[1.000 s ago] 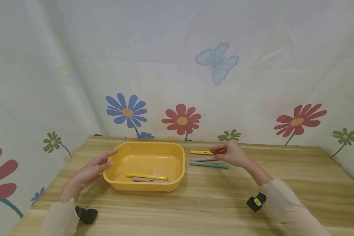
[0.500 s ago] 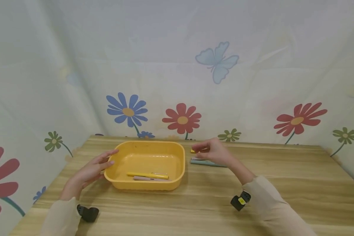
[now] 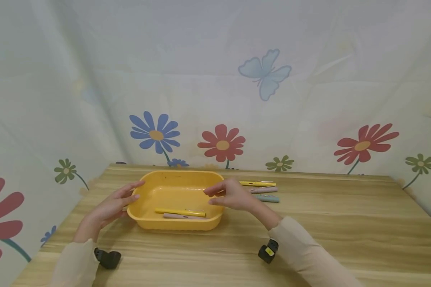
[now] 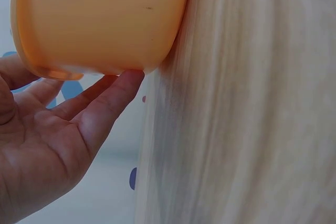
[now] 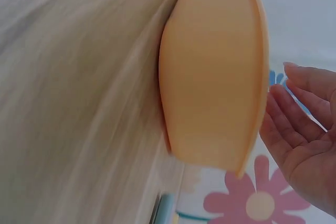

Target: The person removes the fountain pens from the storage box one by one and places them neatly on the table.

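Note:
My left hand (image 3: 109, 207) holds the left rim of a yellow plastic basin (image 3: 176, 225), thumb over the edge and fingers against the outer wall (image 4: 105, 19). Inside the basin, near its front wall, lie a yellow pen (image 3: 179, 212) and a pale pink pen (image 3: 184, 217). My right hand (image 3: 235, 195) hovers over the basin's right rim with nothing in its loosely bent fingers. Beyond it on the table lie another yellow pen (image 3: 260, 183), another pink pen (image 3: 264, 190) and a teal pen (image 3: 268, 198), their left ends partly hidden by the hand.
The wooden table (image 3: 186, 259) reaches back to a white curtain (image 3: 186, 79) printed with flowers and a butterfly. Black wrist cameras sit on the left wrist (image 3: 108, 259) and the right wrist (image 3: 268, 252).
My right hand has moved left from above the loose pens to the basin's right rim, carrying nothing. My left hand, the basin and the pens stay in place.

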